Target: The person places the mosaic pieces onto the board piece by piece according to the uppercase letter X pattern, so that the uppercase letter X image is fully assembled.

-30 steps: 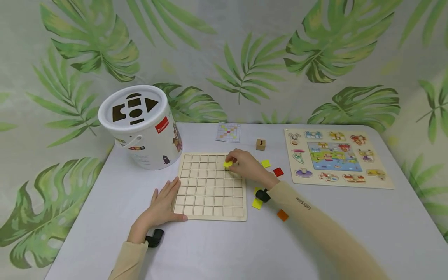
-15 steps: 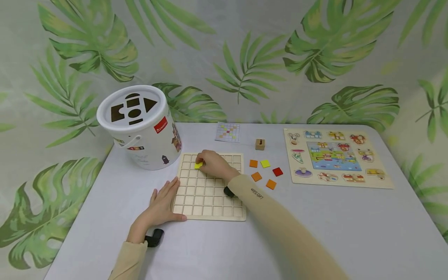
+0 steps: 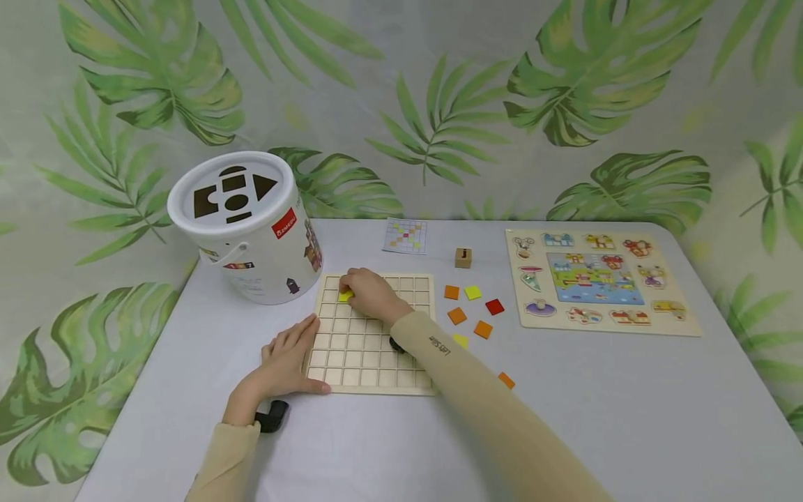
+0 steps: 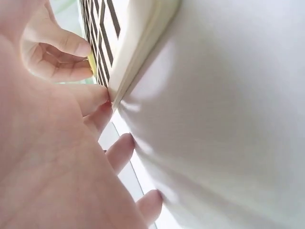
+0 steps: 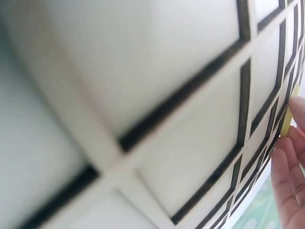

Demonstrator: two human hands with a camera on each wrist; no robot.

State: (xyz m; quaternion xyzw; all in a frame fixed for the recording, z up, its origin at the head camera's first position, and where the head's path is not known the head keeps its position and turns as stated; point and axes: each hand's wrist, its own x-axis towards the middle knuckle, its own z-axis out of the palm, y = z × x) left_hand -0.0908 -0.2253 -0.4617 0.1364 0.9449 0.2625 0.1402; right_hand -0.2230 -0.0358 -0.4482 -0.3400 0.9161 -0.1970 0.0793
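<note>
My right hand (image 3: pixel 374 295) pinches a small square yellow tile (image 3: pixel 345 296) at the upper left of a wooden grid board (image 3: pixel 353 359). In the right wrist view, fingertips and thumb hold the tile (image 5: pixel 288 121) right at the board's surface. My left hand (image 3: pixel 286 364) rests along the board's left side, fingers extended at its edge and thumb by the lower left corner. The left wrist view shows its fingertips (image 4: pixel 121 148) on the white cloth beside the board's rim. My right forearm covers part of the board's lower right.
Loose orange (image 3: pixel 456 316), yellow (image 3: pixel 472 293) and red (image 3: pixel 495 307) tiles lie right of the board. Behind it are a printed grid card (image 3: pixel 406 236) and a wooden letter block (image 3: pixel 463 258). A white bucket (image 3: pixel 251 261) stands back left, a picture puzzle (image 3: pixel 523 282) at right.
My right hand has carried the yellow tile leftward across the board, from its upper right to its upper left, uncovering several loose tiles. My left hand stays at the board's edge.
</note>
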